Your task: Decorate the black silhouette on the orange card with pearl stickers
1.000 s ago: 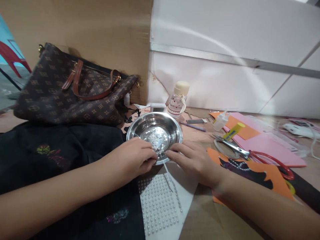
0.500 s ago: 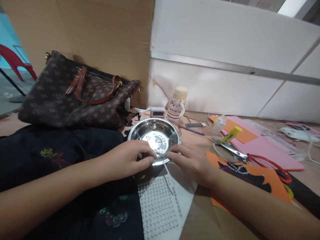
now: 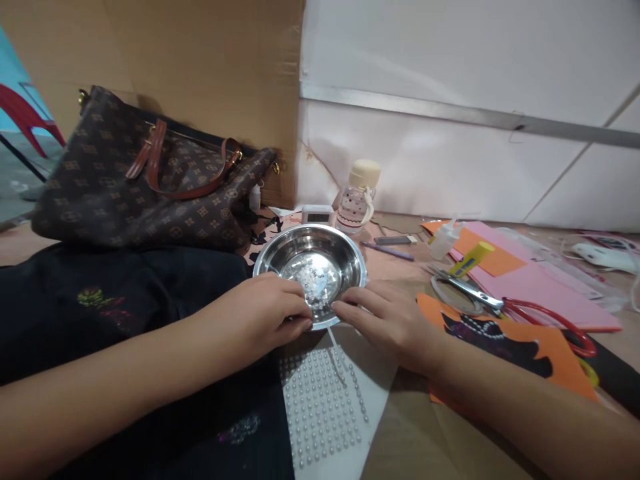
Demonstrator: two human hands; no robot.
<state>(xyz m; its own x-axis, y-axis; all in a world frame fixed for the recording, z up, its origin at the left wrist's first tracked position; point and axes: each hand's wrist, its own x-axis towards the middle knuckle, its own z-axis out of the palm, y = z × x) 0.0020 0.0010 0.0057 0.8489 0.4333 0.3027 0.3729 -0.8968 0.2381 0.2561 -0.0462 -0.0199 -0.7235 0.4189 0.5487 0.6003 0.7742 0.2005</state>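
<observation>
Working with both hands at the near rim of a metal bowl (image 3: 345, 252), set on the surface (image 3: 393, 268) behind a sheet of pearl-like beads (image 3: 325, 407). Left hand (image 3: 273, 310) narrow, with fingers curled in toward the thumb; right hand (image 3: 390, 327) just across from it, likewise bent in. Cannot tell whether pinching anything in either. Inside the bowl, small shiny pieces (image 3: 317, 283); below the rim, a thin pale strip (image 3: 333, 338) reaching over the sheet. Could tip the bowl by bearing down on that near rim, scattering pieces onto the dark cloth (image 3: 210, 410). Could also drop something tiny through a loose pinch, or snag the strip with a low fingertip.
</observation>
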